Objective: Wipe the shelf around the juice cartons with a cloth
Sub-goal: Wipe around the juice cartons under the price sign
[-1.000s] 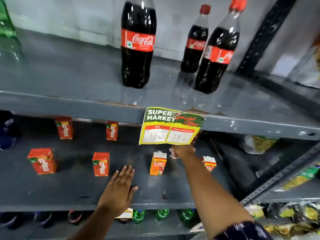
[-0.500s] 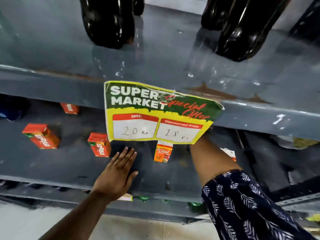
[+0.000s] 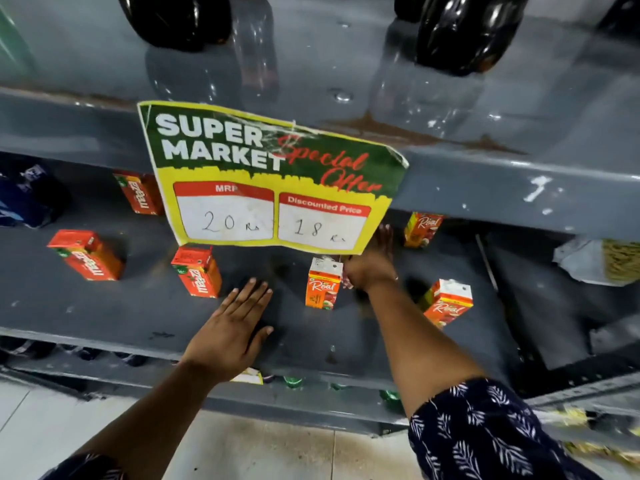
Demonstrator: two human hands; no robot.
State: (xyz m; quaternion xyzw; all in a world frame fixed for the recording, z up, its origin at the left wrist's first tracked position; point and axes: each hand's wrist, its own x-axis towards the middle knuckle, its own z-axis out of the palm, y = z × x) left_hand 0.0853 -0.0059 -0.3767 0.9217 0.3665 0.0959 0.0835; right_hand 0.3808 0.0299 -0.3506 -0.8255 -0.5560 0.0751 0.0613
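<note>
Several small juice cartons stand apart on a grey metal shelf (image 3: 104,313): red Maaza cartons (image 3: 199,271) to the left and orange Real cartons (image 3: 322,285) in the middle and right. My left hand (image 3: 232,327) lies flat on the shelf, fingers spread, in front of a Maaza carton. My right hand (image 3: 369,268) reaches deeper in, right beside a Real carton, and is closed on a bunched pale cloth (image 3: 346,282) of which only a small bit shows. The fingertips are partly hidden under a hanging price sign.
A yellow and green price sign (image 3: 270,181) hangs from the upper shelf edge (image 3: 502,192), hiding part of the lower shelf. Dark cola bottles (image 3: 464,32) stand on the upper shelf. A snack packet (image 3: 599,261) lies at the right, a dark blue packet (image 3: 24,199) at the left.
The camera has come closer and tilted down, so the sign looks larger. My right hand has come back into sight below the sign, beside the Real carton. My left hand stays flat.
</note>
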